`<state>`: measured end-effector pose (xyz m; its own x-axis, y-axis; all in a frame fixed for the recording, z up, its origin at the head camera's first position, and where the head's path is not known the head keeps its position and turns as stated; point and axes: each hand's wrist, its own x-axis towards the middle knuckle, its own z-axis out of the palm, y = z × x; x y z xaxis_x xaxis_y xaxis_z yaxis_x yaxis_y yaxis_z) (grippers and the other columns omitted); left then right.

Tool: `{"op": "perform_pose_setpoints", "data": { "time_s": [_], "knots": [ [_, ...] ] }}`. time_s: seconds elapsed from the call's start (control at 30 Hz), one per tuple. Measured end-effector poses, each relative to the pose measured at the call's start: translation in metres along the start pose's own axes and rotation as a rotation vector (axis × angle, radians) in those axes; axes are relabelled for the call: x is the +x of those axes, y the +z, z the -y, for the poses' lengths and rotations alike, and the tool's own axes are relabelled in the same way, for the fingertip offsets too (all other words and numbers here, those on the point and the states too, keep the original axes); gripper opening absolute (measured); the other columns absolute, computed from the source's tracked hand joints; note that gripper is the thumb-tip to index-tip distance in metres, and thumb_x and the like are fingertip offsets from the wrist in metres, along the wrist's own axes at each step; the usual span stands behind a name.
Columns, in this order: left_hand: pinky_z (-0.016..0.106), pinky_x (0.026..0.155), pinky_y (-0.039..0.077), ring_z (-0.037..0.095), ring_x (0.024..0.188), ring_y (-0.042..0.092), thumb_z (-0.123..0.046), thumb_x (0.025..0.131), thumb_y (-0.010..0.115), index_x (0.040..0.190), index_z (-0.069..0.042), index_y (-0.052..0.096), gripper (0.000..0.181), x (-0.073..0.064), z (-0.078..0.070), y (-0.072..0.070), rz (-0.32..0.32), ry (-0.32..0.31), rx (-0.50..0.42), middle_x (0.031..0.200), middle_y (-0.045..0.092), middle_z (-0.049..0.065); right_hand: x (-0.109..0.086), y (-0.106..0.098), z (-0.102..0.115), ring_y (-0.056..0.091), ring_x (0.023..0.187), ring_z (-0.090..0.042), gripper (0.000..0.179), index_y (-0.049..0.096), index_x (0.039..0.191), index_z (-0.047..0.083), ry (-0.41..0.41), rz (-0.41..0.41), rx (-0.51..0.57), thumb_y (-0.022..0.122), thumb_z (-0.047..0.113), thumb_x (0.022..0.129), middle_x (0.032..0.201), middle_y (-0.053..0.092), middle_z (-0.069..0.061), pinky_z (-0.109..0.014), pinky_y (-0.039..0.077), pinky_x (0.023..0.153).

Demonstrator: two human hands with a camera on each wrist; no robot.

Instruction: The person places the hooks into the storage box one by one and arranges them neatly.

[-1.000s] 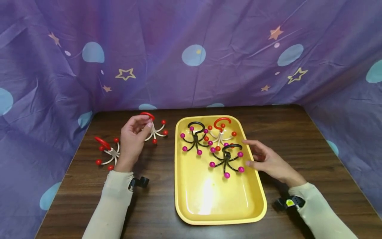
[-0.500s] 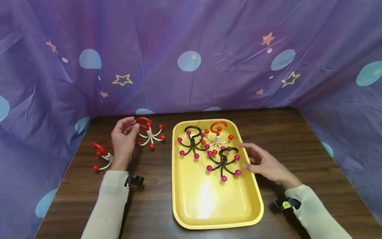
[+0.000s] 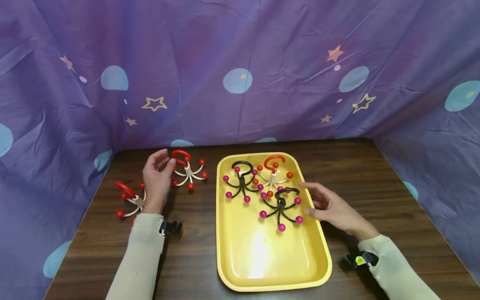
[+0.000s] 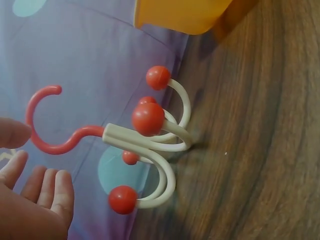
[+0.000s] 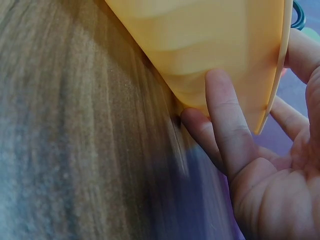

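Note:
A white hanging hook (image 3: pixel 188 171) with a red curved top and red ball tips stands upright on the table at the back left. Just left of it is my left hand (image 3: pixel 156 181), fingers parted and relaxed. In the left wrist view the thumb (image 4: pixel 14 134) meets the edge of the red curve; whether it touches, I cannot tell. My right hand (image 3: pixel 335 208) holds the right wall of a yellow tray (image 3: pixel 326 254), with thumb and index over the rim and other fingers (image 5: pixel 227 110) against the outside. Two black hooks (image 3: pixel 280 205) with pink balls and a white one (image 3: pixel 273 179) stand inside.
Another red-topped white hook (image 3: pixel 138 201) stands on the dark wooden table (image 3: pixel 191 258), partly behind my left hand. A purple curtain (image 3: pixel 240 50) with stars and dots rises behind the table and at both sides.
My left hand has let go of the hook's red top and moved a little left, leaving the hook standing. The right hand stays at the tray. The head view has shifted slightly.

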<state>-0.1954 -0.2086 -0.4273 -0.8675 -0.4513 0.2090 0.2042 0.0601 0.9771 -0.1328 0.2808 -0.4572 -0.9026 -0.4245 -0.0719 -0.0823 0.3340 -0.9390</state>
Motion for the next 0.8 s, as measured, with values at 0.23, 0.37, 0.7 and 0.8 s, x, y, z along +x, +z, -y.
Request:
{"op": "perform_pose_setpoints", "data": {
  "time_s": [0.23,0.37,0.7,0.8],
  "knots": [
    [0.013,0.101,0.050,0.035,0.140,0.056,0.006,0.101,0.061,0.151,0.003,0.051,0.051,0.0032,0.0039,0.0053,0.105,-0.057,-0.022,0.154,0.054,0.023,-0.0005,-0.0007,-0.0004,0.070,0.118,-0.018,0.074,0.040,0.159,0.009,-0.011,0.004,-0.002,0.078,0.007,0.095,0.152,0.051,-0.030,-0.036,0.065,0.086],
    [0.012,0.097,0.051,0.033,0.132,0.060,0.005,0.102,0.059,0.152,0.003,0.050,0.051,0.0022,0.0041,0.0078,0.121,-0.061,-0.026,0.151,0.057,0.024,-0.0001,-0.0003,-0.0003,0.071,0.117,-0.016,0.074,0.040,0.159,0.009,-0.010,0.004,-0.004,0.077,0.008,0.095,0.151,0.052,-0.030,-0.036,0.065,0.086],
    [0.016,0.084,0.061,0.006,0.098,0.072,0.008,0.102,0.059,0.139,0.007,0.060,0.037,-0.0007,0.0059,0.0086,0.118,-0.076,-0.133,0.117,0.068,0.010,-0.0006,0.0009,0.0015,0.071,0.120,-0.027,0.074,0.038,0.159,0.004,-0.019,0.001,0.005,0.076,0.006,0.096,0.152,0.050,-0.033,-0.037,0.065,0.084],
    [0.017,0.085,0.061,0.007,0.098,0.073,0.007,0.102,0.061,0.135,0.007,0.063,0.033,-0.0015,0.0062,0.0075,0.120,-0.083,-0.128,0.108,0.072,0.001,0.0001,0.0014,0.0017,0.068,0.123,-0.036,0.074,0.040,0.159,0.008,0.004,-0.004,-0.008,0.078,0.009,0.096,0.155,0.049,-0.030,-0.036,0.065,0.085]
  ]
}}
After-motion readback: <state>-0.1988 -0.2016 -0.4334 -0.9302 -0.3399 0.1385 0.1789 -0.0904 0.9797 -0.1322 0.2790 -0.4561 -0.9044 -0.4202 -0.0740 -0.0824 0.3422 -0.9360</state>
